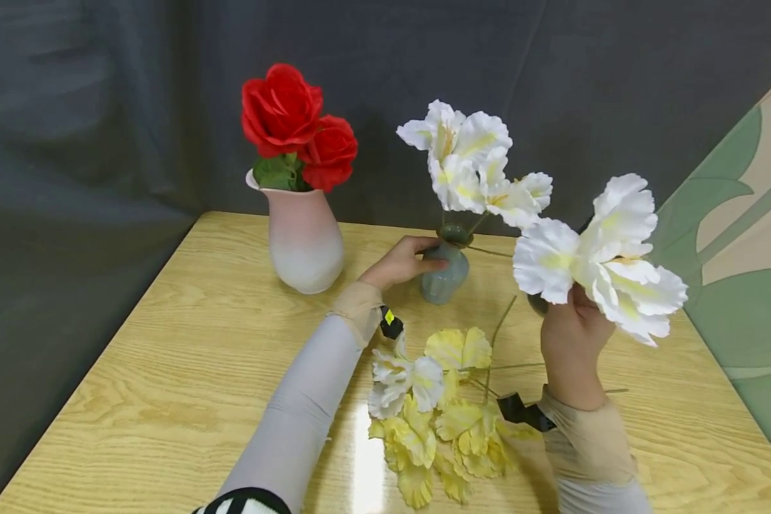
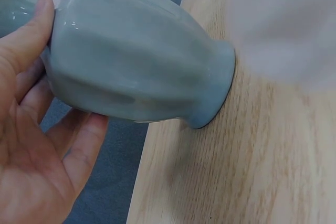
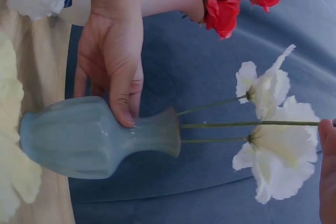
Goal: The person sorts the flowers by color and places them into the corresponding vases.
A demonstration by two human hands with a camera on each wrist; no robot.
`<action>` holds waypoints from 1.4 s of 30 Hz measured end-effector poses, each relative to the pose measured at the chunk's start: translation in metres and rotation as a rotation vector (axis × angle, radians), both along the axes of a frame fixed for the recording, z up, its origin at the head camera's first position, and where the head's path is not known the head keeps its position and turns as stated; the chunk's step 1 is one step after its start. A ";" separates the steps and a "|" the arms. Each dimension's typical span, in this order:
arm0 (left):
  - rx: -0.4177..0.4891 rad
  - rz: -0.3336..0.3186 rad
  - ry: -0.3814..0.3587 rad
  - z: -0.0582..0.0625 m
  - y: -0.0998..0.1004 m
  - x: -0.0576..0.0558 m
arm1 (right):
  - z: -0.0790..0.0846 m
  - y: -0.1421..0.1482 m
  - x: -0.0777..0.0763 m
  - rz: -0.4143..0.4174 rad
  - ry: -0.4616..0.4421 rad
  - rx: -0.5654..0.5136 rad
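My left hand (image 1: pixel 401 265) grips the small blue-green vase (image 1: pixel 445 275) round its neck and shoulder, thumb on the near side in the right wrist view. The vase stands upright on the table, its foot on the wood in the left wrist view (image 2: pixel 215 87). White artificial flowers (image 1: pixel 462 153) rise from its mouth on thin green stems. On the right, my right hand (image 1: pixel 576 343) holds another white flower (image 1: pixel 600 260), whose petals hide most of the fingers. In the right wrist view, fingertips (image 3: pixel 328 150) pinch its green stem (image 3: pixel 226 125), which runs to the vase's mouth.
Left of the small vase stands a pink-and-white pitcher vase (image 1: pixel 305 243) with red roses (image 1: pixel 281 108). Several yellow flowers (image 1: pixel 469 435) and a white one (image 1: pixel 403 378) lie on the table (image 1: pixel 186 357) between my forearms. A dark curtain (image 1: pixel 373 64) hangs behind the table.
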State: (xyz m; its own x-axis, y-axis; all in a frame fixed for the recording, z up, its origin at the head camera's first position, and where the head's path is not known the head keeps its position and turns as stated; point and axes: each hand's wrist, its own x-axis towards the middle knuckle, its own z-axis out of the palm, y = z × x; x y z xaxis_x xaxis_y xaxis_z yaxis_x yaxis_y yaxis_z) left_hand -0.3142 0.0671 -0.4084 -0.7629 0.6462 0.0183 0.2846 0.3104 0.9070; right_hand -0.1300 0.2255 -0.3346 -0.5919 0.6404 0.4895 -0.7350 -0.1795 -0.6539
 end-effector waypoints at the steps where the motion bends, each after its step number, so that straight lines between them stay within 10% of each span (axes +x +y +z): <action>1: -0.002 0.000 0.000 0.000 0.000 0.000 | -0.001 -0.001 0.000 -0.012 -0.045 0.019; 12: 0.004 -0.005 0.001 -0.001 0.000 0.000 | -0.003 0.004 -0.009 -0.161 -0.344 0.262; 19: -0.002 -0.011 0.014 0.000 -0.001 0.000 | 0.002 0.007 -0.016 -0.327 -0.558 0.604; 24: 0.001 -0.003 0.003 0.001 0.000 0.000 | 0.001 0.009 -0.026 -0.180 -0.460 0.611; 31: 0.004 -0.003 -0.016 -0.002 0.002 0.001 | -0.001 0.004 -0.042 0.108 -0.032 0.430; 38: 0.030 -0.004 -0.033 0.001 0.004 0.002 | 0.004 -0.002 -0.051 0.453 -0.020 0.031; 42: 0.028 -0.010 -0.042 0.001 0.002 0.002 | 0.005 -0.005 -0.053 0.466 -0.055 0.002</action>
